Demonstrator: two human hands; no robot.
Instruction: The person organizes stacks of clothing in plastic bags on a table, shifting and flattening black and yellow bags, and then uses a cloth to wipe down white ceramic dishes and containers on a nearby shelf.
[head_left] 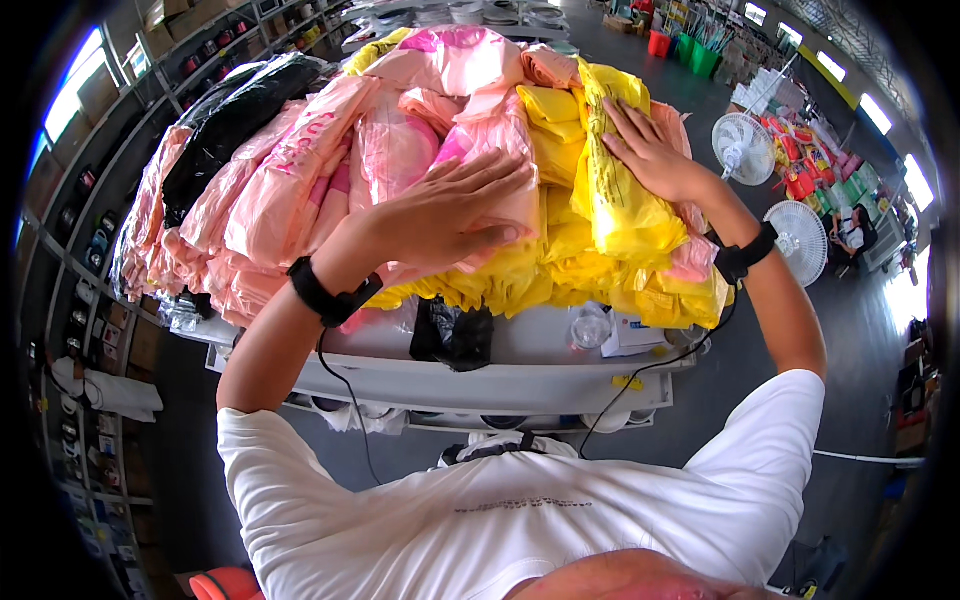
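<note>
Since the slick yellow bags (635, 222) and pink bags (300, 195) lie loosely heaped on the table (535, 345), bulging toward its near side, I judge that uneven pressure could make the front layers slip and spill toward me. My left hand (450, 212) is open and flat over the pink ones, whether touching I cannot tell, while my right hand (655, 165) rests open on a yellow bundle, gripping nothing.

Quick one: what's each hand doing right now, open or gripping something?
Left hand: open, spread over the pink plastic bags, gripping nothing visible.
Right hand: open, resting on a folded yellow plastic bag.
</note>
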